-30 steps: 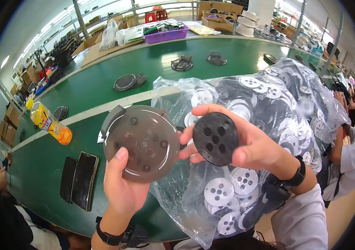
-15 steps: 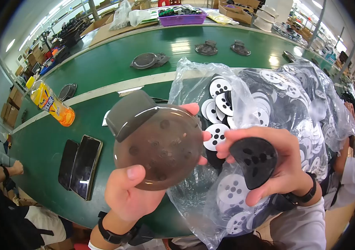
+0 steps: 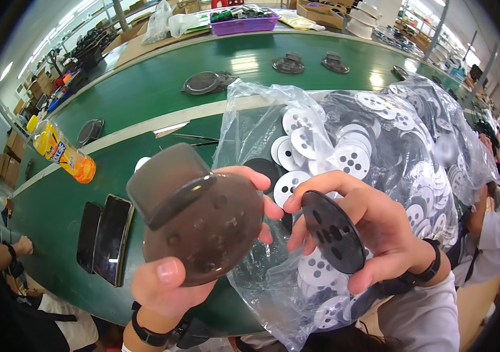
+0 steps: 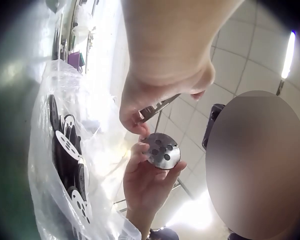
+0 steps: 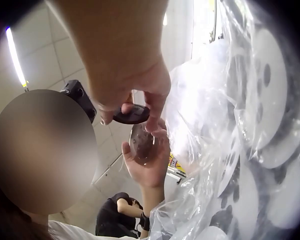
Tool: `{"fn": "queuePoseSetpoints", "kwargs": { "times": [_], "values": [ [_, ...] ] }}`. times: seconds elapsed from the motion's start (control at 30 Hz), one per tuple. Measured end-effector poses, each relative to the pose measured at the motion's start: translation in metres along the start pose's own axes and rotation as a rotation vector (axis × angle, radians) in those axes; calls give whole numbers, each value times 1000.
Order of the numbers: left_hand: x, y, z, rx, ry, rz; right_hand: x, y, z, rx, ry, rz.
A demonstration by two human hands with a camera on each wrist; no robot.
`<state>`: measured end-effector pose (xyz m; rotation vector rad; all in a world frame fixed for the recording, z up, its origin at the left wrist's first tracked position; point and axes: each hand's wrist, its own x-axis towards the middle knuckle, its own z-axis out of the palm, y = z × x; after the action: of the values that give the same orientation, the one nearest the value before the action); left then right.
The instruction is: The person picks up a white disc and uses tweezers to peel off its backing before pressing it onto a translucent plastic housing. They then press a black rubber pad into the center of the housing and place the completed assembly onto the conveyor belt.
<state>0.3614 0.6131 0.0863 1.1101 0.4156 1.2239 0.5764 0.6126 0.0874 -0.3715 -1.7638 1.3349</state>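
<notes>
My left hand [image 3: 165, 290] grips a smoky translucent round plastic cover [image 3: 203, 234] by its edge, thumb on the near side and fingertips showing past the far rim. A flat raised tab [image 3: 165, 179] stands up from the cover. To the right, my right hand [image 3: 385, 229] pinches a thin black disc [image 3: 333, 232] with several round holes, between the thumb and fingers, its face tilted left. The left wrist view shows the disc's holed face [image 4: 162, 150] catching light. Cover and disc are held apart above the green table [image 3: 44, 229].
A clear plastic bag [image 3: 262, 102] full of white and black holed discs [image 3: 352, 161] lies under and beyond my right hand. On the left are two phones [image 3: 113, 237] and an orange drink bottle [image 3: 65, 152]. Similar covers [image 3: 203, 83] sit on the far green surface. Other people sit at both sides.
The cover has tipped so that its tab rises toward the head view. The black disc has turned from nearly face-on to a slant, after looking bent half a second ago.
</notes>
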Motion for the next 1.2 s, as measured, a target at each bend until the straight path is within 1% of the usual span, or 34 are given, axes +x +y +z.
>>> {"fn": "queuePoseSetpoints", "kwargs": {
  "times": [0.1,0.17,0.3,0.33,0.37,0.4,0.47,0.5,0.53,0.57,0.6,0.63,0.67,0.7,0.73,0.8,0.83,0.9,0.93,0.97,1.0,1.03,1.1,1.13,1.2],
  "values": [
    [-2,-1,2,-25,6,-4,0,-1,0,76,-1,50],
    [-1,0,1,-4,7,13,0,-1,2,184,66,63],
    [-1,1,-2,58,-3,61,-1,-4,2,151,84,28],
    [-2,0,-1,57,-4,60,0,-10,9,229,213,119],
    [-3,-2,2,39,30,120,0,-15,12,306,342,210],
    [-3,-3,4,20,65,178,1,-17,12,306,343,211],
    [-2,-3,3,1,46,178,3,-20,7,273,234,307],
    [-2,-2,2,-16,27,179,3,-19,6,278,235,307],
    [-3,0,4,-14,28,176,3,-19,4,234,163,307],
    [-3,4,9,-2,73,102,2,-18,4,189,92,306],
    [-4,5,13,9,118,27,0,-15,4,191,93,307],
    [-4,2,17,10,119,24,-2,-11,6,232,100,268],
    [-6,-1,22,11,230,73,-4,-8,8,273,107,229],
    [-7,-4,25,12,340,124,-6,-7,8,276,108,228],
    [-11,0,25,16,339,122,-6,-5,9,314,104,216],
    [-17,10,23,29,291,-162,-8,-4,11,355,101,202],
    [-16,8,26,31,289,-162,-9,-3,13,381,116,193],
    [-13,1,34,51,280,-222,-9,-4,13,403,129,183],
    [-14,-1,30,50,279,-223,-9,-5,13,323,137,172],
    [-16,-3,23,77,207,-250,-10,-5,13,245,146,162],
    [-17,-3,17,104,136,-278,-10,-6,13,246,147,163],
    [-18,-2,12,104,136,-280,-10,-6,12,256,182,141],
    [-16,1,6,-202,-55,-207,-9,-6,12,257,235,107],
    [-15,2,6,-203,-54,-207,-9,-6,11,258,235,108],
    [-13,4,8,-71,-47,-226,-8,-7,10,159,256,123]
  ]
}}
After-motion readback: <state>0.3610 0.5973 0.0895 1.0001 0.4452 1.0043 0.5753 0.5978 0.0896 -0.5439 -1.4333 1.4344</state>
